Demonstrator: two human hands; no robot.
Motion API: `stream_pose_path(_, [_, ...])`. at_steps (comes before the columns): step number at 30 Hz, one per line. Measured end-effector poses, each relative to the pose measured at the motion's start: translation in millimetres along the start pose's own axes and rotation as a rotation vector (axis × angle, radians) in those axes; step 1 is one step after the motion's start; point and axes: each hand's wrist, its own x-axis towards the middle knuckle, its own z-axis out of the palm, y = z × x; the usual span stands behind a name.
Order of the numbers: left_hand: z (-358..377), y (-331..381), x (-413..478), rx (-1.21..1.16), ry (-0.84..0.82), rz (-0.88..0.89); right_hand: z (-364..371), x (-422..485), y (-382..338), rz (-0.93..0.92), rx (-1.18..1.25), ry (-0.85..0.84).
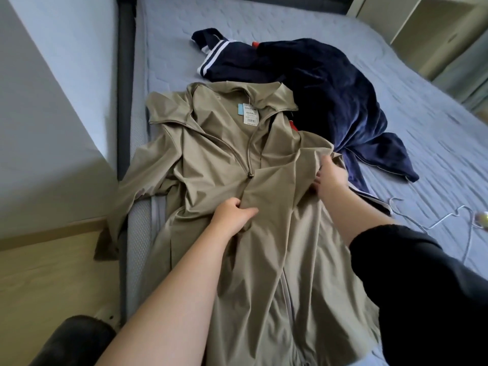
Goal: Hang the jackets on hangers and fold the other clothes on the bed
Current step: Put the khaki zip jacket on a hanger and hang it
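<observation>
Tan jacket [211, 154] lying face up on bed [422, 101], collar pointing to 12 o'clock, one cuff trailing off the edge at 8 o'clock. Left hand [232, 215] pinching a fold of the front, just at 6 o'clock of the zip pull [249, 176]. Right hand [331, 180] gripping the front panel at 3 o'clock, fingertips disappearing under cloth. Navy clothes [330, 88] lying heaped at 1 o'clock. Wire hanger [412, 223] showing at 4 o'clock, partly hidden.

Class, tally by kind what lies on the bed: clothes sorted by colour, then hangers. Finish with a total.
Khaki jacket: 1
Navy clothing heap: 1 (separate pieces cannot be told apart)
Wire hanger: 1
Total: 3
</observation>
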Motion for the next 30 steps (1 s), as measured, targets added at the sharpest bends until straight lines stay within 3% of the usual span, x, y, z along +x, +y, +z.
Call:
stream_pose_path(2, [0,-5,0,0.072,-0.05,-0.032,12,-27,7,0.09,0.064,-0.093])
stream_pose_path(4, [-2,-8,0,0.062,-0.047,-0.059,12,-46,9,0.134,0.024,-0.084])
stream_pose_path(6, [-5,-10,0,0.007,-0.01,-0.081,4,-57,7,-0.074,-0.56,-0.002])
stream_pose_path(7, [-8,-11,0,0.019,0.006,-0.078,0,-55,8,-0.098,-0.514,0.04])
stream_pose_path(9, [-11,-14,-2,0.064,0.051,-0.059,-3,-54,5,0.169,0.177,-0.01])
stream_pose_path(11, [-11,-17,-7,0.069,0.091,-0.043,-5,-67,10,0.256,0.237,-0.165])
stream_pose_path(16, [-7,-16,-17,0.106,0.038,-0.027,-5,-115,28,0.31,-0.079,-0.533])
stream_pose_path(20, [-8,-23,-20,0.064,0.165,-0.064,-17,-114,39,0.119,-0.015,-0.245])
stream_pose_path(23, [-10,-15,-29,0.198,0.166,-0.028,-24,-127,48,0.225,0.07,-0.358])
stream_pose_path(27, [-10,-5,-49,0.512,-0.035,-0.038,-30,-148,73,0.341,-0.122,-0.521])
stream_pose_path(30, [-10,-8,-60,0.614,-0.033,-0.012,-36,-161,87,0.337,-0.11,-0.513])
